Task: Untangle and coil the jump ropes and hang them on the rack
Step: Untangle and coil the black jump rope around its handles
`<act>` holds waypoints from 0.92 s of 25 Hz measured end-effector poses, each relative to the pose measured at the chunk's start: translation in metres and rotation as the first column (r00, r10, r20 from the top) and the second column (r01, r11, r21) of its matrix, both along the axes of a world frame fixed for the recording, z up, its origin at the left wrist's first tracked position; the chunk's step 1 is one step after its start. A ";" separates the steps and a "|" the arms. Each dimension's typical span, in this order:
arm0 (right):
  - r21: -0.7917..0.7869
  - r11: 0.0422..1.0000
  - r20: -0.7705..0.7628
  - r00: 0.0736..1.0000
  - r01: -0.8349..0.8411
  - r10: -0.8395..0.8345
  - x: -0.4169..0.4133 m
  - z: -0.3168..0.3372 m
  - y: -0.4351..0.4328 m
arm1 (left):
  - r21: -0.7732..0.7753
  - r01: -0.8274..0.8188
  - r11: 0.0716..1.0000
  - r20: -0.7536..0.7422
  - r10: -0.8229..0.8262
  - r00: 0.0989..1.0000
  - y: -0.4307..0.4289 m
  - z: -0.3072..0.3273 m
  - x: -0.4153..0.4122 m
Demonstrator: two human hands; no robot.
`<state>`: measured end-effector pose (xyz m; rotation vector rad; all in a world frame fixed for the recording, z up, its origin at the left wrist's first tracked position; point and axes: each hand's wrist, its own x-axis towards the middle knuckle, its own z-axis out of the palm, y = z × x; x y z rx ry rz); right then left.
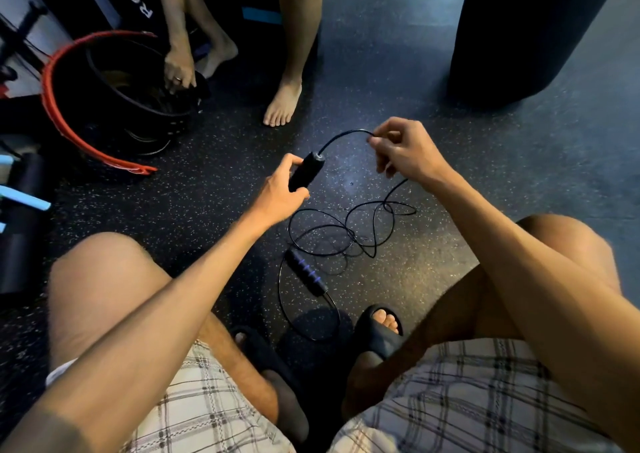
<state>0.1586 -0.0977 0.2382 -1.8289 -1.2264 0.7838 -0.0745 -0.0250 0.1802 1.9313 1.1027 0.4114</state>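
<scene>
A black jump rope lies tangled in loose loops (349, 234) on the dark speckled floor between my knees. My left hand (280, 193) grips one black handle (306, 174), raised above the floor. From that handle the thin cord arcs to my right hand (398, 151), which pinches it between thumb and fingers. The cord then drops from my right hand down into the tangle. The second handle (308, 274), black with blue rings, rests on the floor near my feet. No rack is in sight.
Another person squats opposite, a hand (178, 72) in a black bucket (135, 92) ringed by a red band (69, 120). Their bare foot (282, 103) stands just beyond my hands. A dark punching bag (526, 30) rises at the right. Gym gear crowds the left edge.
</scene>
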 end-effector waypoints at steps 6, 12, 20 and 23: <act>0.074 0.965 0.324 0.921 -0.251 0.215 -0.020 -0.002 -0.001 | -0.261 0.159 0.952 0.244 -0.094 0.965 -0.009 0.007 0.011; 0.084 0.946 0.354 0.897 -0.314 0.266 -0.028 -0.012 -0.001 | -0.401 0.230 0.887 0.435 -0.036 0.900 -0.021 0.018 0.020; -0.207 0.939 0.207 0.926 -0.274 0.315 -0.027 -0.035 0.001 | -0.698 0.431 0.572 0.677 0.331 0.657 -0.013 0.038 0.011; -0.402 0.836 0.182 0.862 -0.373 0.472 -0.031 -0.053 -0.002 | -0.724 0.330 0.606 0.666 0.489 0.563 -0.010 0.039 0.010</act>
